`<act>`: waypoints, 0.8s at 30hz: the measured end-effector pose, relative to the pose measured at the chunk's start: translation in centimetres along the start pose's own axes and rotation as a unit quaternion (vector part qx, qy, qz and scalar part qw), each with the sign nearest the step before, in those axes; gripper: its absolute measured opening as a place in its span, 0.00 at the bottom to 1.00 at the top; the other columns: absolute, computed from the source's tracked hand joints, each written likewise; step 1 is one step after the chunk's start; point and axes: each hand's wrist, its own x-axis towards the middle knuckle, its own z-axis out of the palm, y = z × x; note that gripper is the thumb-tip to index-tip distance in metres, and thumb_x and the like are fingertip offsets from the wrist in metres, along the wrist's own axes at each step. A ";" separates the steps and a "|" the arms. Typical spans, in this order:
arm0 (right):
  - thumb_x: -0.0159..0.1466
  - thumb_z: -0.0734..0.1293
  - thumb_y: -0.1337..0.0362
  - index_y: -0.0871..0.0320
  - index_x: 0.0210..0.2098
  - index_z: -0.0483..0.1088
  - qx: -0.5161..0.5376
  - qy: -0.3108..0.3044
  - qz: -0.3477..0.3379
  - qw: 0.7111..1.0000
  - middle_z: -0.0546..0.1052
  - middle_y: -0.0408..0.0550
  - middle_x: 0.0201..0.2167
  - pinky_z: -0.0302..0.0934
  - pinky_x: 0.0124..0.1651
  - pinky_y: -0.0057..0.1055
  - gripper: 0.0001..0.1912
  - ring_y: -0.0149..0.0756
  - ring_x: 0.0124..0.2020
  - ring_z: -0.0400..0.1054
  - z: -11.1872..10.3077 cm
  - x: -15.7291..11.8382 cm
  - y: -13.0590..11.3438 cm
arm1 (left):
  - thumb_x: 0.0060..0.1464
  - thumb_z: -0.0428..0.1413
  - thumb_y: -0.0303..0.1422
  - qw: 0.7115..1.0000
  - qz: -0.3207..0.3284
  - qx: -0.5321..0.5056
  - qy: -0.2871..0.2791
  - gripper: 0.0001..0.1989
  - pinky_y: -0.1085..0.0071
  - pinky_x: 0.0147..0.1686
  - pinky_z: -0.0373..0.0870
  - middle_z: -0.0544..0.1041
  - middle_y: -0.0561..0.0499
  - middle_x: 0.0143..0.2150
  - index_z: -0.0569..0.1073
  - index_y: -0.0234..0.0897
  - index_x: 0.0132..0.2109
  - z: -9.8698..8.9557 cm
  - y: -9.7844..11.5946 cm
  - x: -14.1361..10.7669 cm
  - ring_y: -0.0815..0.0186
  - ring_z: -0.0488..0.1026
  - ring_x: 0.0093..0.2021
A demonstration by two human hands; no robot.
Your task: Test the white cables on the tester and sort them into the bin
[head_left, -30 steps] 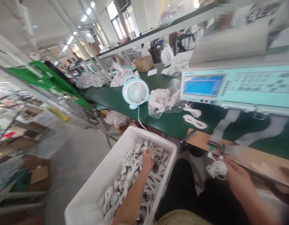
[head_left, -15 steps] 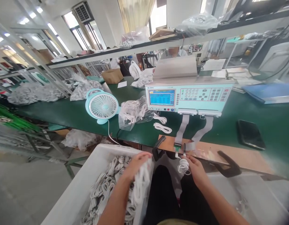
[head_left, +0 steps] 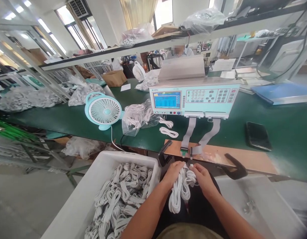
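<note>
My left hand (head_left: 175, 172) is closed on a coiled white cable (head_left: 175, 199), which hangs down above my lap. Beside it, my right hand (head_left: 202, 177) pinches the white plug end of a second coiled cable (head_left: 190, 179); the two coils touch. Just above my fingertips, at the board's edge, are a small green circuit board (head_left: 184, 152) and a black connector (head_left: 191, 152) on grey ribbon cables (head_left: 189, 132). These run up to a light-blue tester (head_left: 193, 99) with a lit screen. Where the plugs sit between my fingers is partly hidden.
A white bin (head_left: 101, 159) full of coiled cables stands at my left. On the green table are a blue fan (head_left: 103, 111), a bag of cables (head_left: 135, 116), two loose coils, and a phone (head_left: 258, 135). Black clamps (head_left: 164, 154) grip the wooden board (head_left: 248, 159). A person sits beyond.
My left hand has moved right from over the bin, bringing its coiled cable beside my right hand. The other cable's plugs have come away from the connectors and down. The view has shifted slightly.
</note>
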 end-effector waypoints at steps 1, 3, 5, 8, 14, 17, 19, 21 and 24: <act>0.48 0.71 0.47 0.57 0.20 0.62 -0.036 -0.008 -0.002 0.999 0.63 0.37 0.15 0.49 0.22 0.26 0.21 0.28 0.18 0.54 -1.3 -0.6 -0.2 | 0.47 0.56 0.49 1.000 -0.021 -0.020 0.000 0.19 0.74 0.24 0.61 0.66 0.57 0.19 0.69 0.35 0.30 0.3 -0.5 -0.9 0.72 0.63 0.20; 0.51 0.68 0.46 0.56 0.20 0.62 -0.153 -0.021 -0.015 0.988 0.63 0.39 0.16 0.49 0.22 0.27 0.20 0.30 0.19 0.55 -5.1 -1.8 -0.7 | 0.48 0.54 0.52 0.995 -0.066 -0.074 -0.003 0.21 0.74 0.19 0.60 0.64 0.59 0.15 0.67 0.37 0.34 1.0 -1.4 -2.5 0.70 0.62 0.16; 0.53 0.66 0.48 0.55 0.18 0.61 -0.338 -0.014 -0.046 0.940 0.62 0.40 0.14 0.48 0.22 0.29 0.19 0.31 0.18 0.55 -9.4 -2.7 -0.8 | 0.48 0.53 0.53 0.988 -0.095 -0.119 -0.003 0.21 0.73 0.17 0.59 0.64 0.58 0.13 0.64 0.39 0.35 1.8 -2.2 -3.7 0.69 0.62 0.13; 0.51 0.68 0.49 0.54 0.26 0.68 -0.481 0.074 -0.099 0.868 0.72 0.46 0.27 0.56 0.28 0.34 0.15 0.39 0.25 0.64 -12.6 -4.0 -0.3 | 0.47 0.55 0.52 0.983 -0.092 -0.159 0.011 0.21 0.74 0.16 0.59 0.66 0.57 0.13 0.62 0.39 0.34 3.2 -2.8 -4.4 0.69 0.62 0.13; 0.61 0.64 0.51 0.53 0.51 0.65 -0.207 -0.157 -0.033 0.965 0.74 0.51 0.45 0.63 0.49 0.39 0.22 0.46 0.46 0.68 -5.6 -7.2 2.9 | 0.47 0.57 0.50 0.986 -0.057 -0.149 0.040 0.19 0.77 0.18 0.57 0.62 0.60 0.16 0.64 0.38 0.33 5.4 -2.6 -5.7 0.73 0.61 0.16; 0.62 0.65 0.53 0.52 0.53 0.64 -0.140 -0.171 -0.006 0.975 0.72 0.50 0.48 0.60 0.53 0.39 0.22 0.46 0.50 0.65 -3.7 -8.4 3.7 | 0.44 0.62 0.40 0.986 -0.071 -0.146 0.041 0.19 0.76 0.26 0.64 0.68 0.56 0.27 0.68 0.38 0.42 4.9 -2.5 -8.1 0.72 0.67 0.25; 0.62 0.66 0.54 0.53 0.53 0.66 -0.097 -0.198 0.039 0.975 0.72 0.49 0.48 0.59 0.53 0.40 0.21 0.47 0.50 0.65 -3.9 -8.8 3.7 | 0.40 0.64 0.32 0.985 -0.092 -0.144 0.035 0.28 0.74 0.35 0.67 0.70 0.51 0.40 0.67 0.40 0.51 4.2 -2.4 -9.9 0.70 0.70 0.34; 0.62 0.66 0.54 0.53 0.52 0.67 -0.043 -0.233 0.092 0.967 0.74 0.49 0.46 0.60 0.52 0.40 0.21 0.46 0.49 0.66 -4.5 -8.9 3.3 | 0.39 0.63 0.27 0.982 -0.108 -0.152 0.027 0.35 0.73 0.42 0.66 0.68 0.48 0.48 0.64 0.42 0.56 3.5 -2.3 -11.2 0.67 0.70 0.42; 0.61 0.67 0.55 0.54 0.49 0.70 0.040 -0.210 0.150 0.965 0.76 0.48 0.40 0.62 0.45 0.35 0.19 0.43 0.42 0.69 -5.5 -8.3 3.0 | 0.37 0.59 0.22 0.972 -0.140 -0.190 0.010 0.38 0.72 0.40 0.67 0.68 0.48 0.50 0.62 0.44 0.58 3.1 -2.6 -11.9 0.66 0.69 0.43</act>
